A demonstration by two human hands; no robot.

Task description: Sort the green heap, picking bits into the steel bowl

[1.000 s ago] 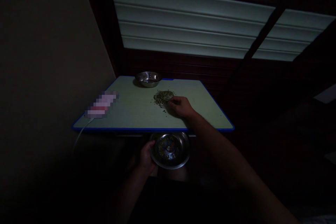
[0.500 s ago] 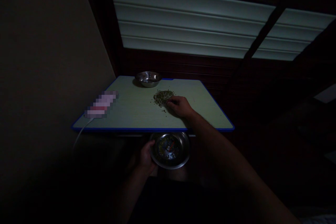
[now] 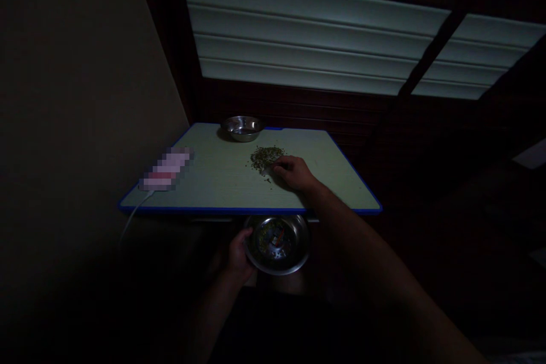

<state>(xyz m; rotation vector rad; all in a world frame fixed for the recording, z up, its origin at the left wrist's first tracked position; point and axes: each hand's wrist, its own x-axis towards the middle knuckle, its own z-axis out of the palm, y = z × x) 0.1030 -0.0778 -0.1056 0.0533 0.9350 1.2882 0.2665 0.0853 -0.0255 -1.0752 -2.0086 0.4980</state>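
Below the table's front edge, my left hand (image 3: 239, 253) grips the left rim of a shiny metal bowl (image 3: 294, 264). Small greenish bits and reflections show inside that bowl. On the table, my right hand (image 3: 294, 172) rests with curled fingers at the right edge of a pile of small green-brown beans or seeds (image 3: 265, 156). Its fingertips are pinched together and touch the pile's lower right side. Whatever lies between them is too small and dark to make out. A few loose grains lie just below the pile.
The pale table (image 3: 205, 182) has a blue edge. A second metal bowl (image 3: 243, 129) stands at its back. At the left lies a blurred pinkish object (image 3: 166, 169) with a white cable (image 3: 133, 213) hanging over the edge. A wall is on the left, dark panelling behind.
Almost nothing differs. The whole view has shifted very slightly, and both hands keep their places at the bowl and the pile.
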